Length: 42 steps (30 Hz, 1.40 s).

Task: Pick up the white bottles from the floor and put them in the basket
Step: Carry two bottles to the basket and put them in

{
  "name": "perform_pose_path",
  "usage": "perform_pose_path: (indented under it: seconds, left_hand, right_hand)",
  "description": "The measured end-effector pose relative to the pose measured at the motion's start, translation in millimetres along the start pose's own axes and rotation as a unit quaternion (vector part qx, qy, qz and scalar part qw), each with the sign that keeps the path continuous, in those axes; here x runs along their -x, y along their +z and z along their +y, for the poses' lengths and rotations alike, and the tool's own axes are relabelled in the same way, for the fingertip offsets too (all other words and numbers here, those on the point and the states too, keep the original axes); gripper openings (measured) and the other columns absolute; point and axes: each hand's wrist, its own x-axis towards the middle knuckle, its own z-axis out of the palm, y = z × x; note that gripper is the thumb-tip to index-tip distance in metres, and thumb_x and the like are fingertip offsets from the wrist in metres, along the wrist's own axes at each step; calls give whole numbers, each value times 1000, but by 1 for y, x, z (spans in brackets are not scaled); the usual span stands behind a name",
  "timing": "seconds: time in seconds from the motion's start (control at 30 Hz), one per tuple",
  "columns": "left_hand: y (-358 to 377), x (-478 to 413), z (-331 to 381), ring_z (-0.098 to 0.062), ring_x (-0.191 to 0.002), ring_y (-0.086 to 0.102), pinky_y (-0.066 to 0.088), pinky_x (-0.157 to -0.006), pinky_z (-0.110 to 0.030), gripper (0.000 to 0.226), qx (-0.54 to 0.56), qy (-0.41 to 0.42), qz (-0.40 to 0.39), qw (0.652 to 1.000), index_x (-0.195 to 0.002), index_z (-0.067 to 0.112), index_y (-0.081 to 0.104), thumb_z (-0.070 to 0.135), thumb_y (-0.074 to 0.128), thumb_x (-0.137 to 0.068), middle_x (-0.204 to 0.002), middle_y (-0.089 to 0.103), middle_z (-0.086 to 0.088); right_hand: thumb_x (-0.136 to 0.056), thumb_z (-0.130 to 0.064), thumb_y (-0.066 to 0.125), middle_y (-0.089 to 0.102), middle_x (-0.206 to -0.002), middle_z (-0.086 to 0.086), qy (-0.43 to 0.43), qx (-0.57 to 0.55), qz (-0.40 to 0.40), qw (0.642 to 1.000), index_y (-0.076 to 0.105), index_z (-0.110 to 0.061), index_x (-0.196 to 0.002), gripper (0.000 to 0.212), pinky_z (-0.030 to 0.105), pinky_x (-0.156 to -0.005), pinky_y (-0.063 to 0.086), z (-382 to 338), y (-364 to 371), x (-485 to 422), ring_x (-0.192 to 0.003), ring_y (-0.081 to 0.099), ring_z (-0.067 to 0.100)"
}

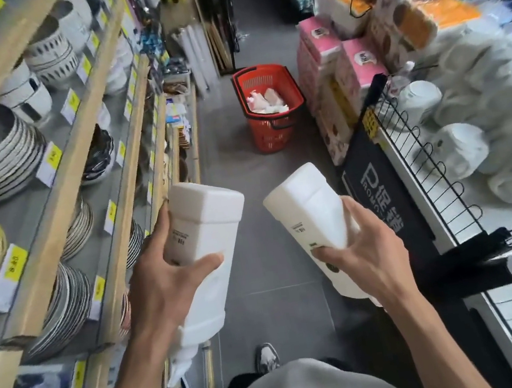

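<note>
I hold two white bottles in the air above a shop aisle. My left hand (163, 274) grips one white bottle (203, 231) around its middle. My right hand (359, 251) grips the other white bottle (309, 205), tilted with its base pointing away from me. Ahead on the grey floor stands a red plastic basket (272, 131) with black handles; white and pale items lie inside it. The basket is well beyond both hands, further down the aisle.
Wooden shelves (85, 172) of bowls and plates with yellow price tags line the left. On the right are a black wire display rack (414, 150) with white goods and stacked pink and orange tissue packs (337, 58). My shoe (267, 356) is on the floor below.
</note>
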Motion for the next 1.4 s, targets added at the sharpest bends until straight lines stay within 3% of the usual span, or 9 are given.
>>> perform_pose_path:
  seconds: [0.2,0.33,0.6,0.73,0.9,1.07,1.23,1.33,1.4]
  left_hand:
    - [9,-59,6,-12,-106,65,55,-93,-47,112,-5,10,-24,1000,-146,64,25,57,79,-48,-126,65,13]
    - [24,-100,13,-13,-107,64,54,-95,-47,113,-9,9,-26,1000,-145,65,23,59,78,-47,-126,64,14]
    - [76,-185,48,11,-100,57,49,-82,-31,113,0,-11,-26,1000,-144,68,21,54,78,-47,-123,60,17]
    - [99,-224,68,-9,-104,64,54,-89,-41,102,-8,-17,-6,1000,-127,82,21,55,79,-47,-127,62,12]
    - [122,-270,85,-5,-101,64,51,-80,-31,108,-2,-26,16,1000,-140,71,25,48,80,-50,-126,63,11]
    - [131,-316,100,-3,-100,62,51,-84,-37,97,-16,-49,28,998,-120,85,22,51,79,-50,-124,61,14]
    - [135,-378,103,-11,-98,61,48,-77,-34,106,-26,-53,13,998,-138,75,22,54,78,-50,-117,63,14]
    - [133,-416,105,-13,-98,62,46,-73,-31,100,-23,-49,1,999,-124,85,18,55,77,-48,-114,62,14]
    - [130,-442,106,-15,-99,63,51,-79,-36,102,-22,-54,4,998,-124,86,17,60,75,-44,-116,64,11]
  right_hand:
    - [-63,-44,84,61,-112,-14,23,1,5,1000,36,-50,-136,88,39,-76,53,-9,7,-43,-99,59,14]
    - [-59,-48,81,62,-112,-15,35,-2,-2,999,38,-50,-136,88,43,-80,56,-8,12,-82,-99,61,15]
    - [-56,-54,73,65,-106,-14,26,-21,-13,999,41,-50,-133,84,41,-75,57,6,13,-195,-95,64,15]
    - [-57,-52,74,63,-110,-15,19,-26,-16,999,43,-49,-132,82,42,-76,56,15,3,-255,-98,61,15]
    - [-61,-47,80,62,-113,-13,10,-18,-18,1000,42,-48,-135,84,45,-78,56,21,0,-330,-101,60,17]
    - [-61,-43,83,64,-107,-12,18,-20,-27,999,43,-48,-133,82,44,-77,56,17,4,-389,-97,61,19]
    - [-61,-45,82,63,-112,-13,22,-5,-30,999,40,-50,-136,86,45,-78,55,0,20,-440,-102,60,17]
    - [-61,-45,83,62,-116,-14,33,3,-29,999,39,-50,-137,88,47,-82,55,-14,29,-467,-106,60,18]
    - [-60,-46,81,62,-115,-15,37,2,-23,999,39,-52,-136,88,48,-82,55,-24,33,-485,-106,60,17]
